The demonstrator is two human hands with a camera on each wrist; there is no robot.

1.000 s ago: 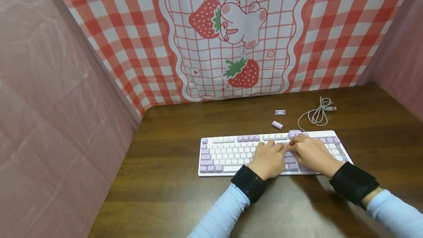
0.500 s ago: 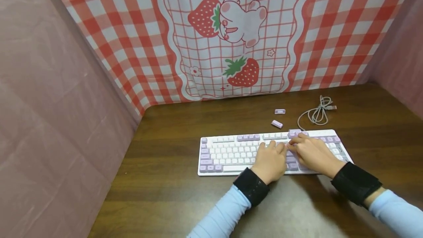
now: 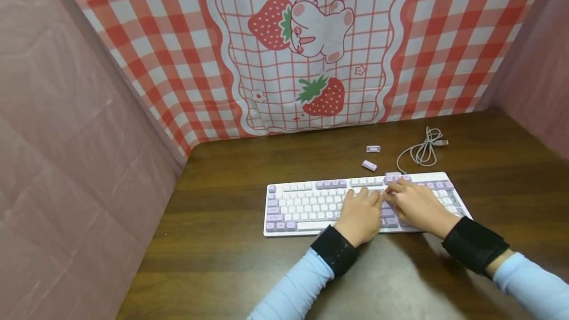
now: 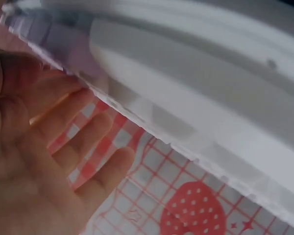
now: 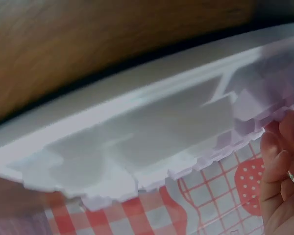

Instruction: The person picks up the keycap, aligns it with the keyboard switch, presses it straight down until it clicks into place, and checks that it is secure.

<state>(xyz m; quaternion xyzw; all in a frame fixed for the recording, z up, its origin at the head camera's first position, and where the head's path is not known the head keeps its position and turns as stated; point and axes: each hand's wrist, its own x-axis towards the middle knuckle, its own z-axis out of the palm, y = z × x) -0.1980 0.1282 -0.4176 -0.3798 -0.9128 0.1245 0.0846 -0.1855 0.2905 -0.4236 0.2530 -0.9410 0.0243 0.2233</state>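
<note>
A full-size white and lilac keyboard [image 3: 308,206] lies flat on the table. My left hand [image 3: 361,215] rests over its right-of-middle keys, fingers fairly straight and spread; the left wrist view shows the loose fingers beside the key edge. To its right, my right hand [image 3: 415,206] reaches over the lilac keys with bent fingers. Its thumb and fingertips meet the keys close to the left hand's index finger, and whether they pinch a key is hidden. Behind the keyboard lie two loose lilac keycaps, one keycap [image 3: 373,148] farther back and another keycap [image 3: 369,165] nearer.
A bundled white cable [image 3: 425,148] with a USB plug lies behind the keyboard's right end. The brown wooden table [image 3: 213,221] meets a red checked strawberry cloth [image 3: 324,97] at the back. A pink curtain [image 3: 80,152] hangs at the left.
The head view has shifted slightly. Both hands stay at nearly the same spot on the keyboard, and the loose keycaps lie where they were.
</note>
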